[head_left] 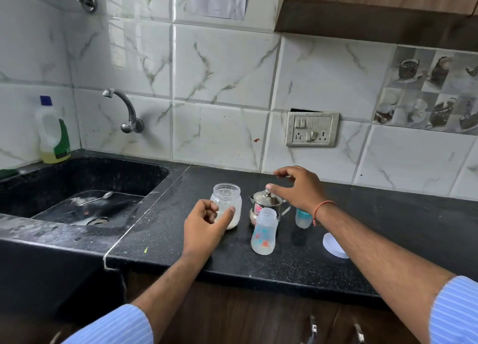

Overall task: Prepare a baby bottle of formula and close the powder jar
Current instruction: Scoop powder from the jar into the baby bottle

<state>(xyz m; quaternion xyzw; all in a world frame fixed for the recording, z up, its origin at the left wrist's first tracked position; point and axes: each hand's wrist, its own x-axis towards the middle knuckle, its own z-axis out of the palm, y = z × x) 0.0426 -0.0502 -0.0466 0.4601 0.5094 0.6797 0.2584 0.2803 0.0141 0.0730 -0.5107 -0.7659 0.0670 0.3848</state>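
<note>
A clear powder jar (227, 198) stands open on the black counter, with pale powder in its lower half. My left hand (204, 226) hovers in front of it, fingers loosely curled, holding nothing. An open baby bottle (264, 232) with coloured print stands to the right of the jar. Behind the bottle sits a small steel kettle (266, 204) with its lid on. My right hand (297, 187) is spread just above the kettle's knob, empty. The bottle's teal cap with teat (303, 218) stands behind my right wrist. The jar's white lid (333, 245) lies flat beside my right forearm.
A black sink (85, 188) lies to the left with a spoon (99, 198) in its basin and a tap (126, 111) above. A detergent bottle (53, 131) stands at the sink's back corner. A switch panel (311, 129) is on the tiled wall.
</note>
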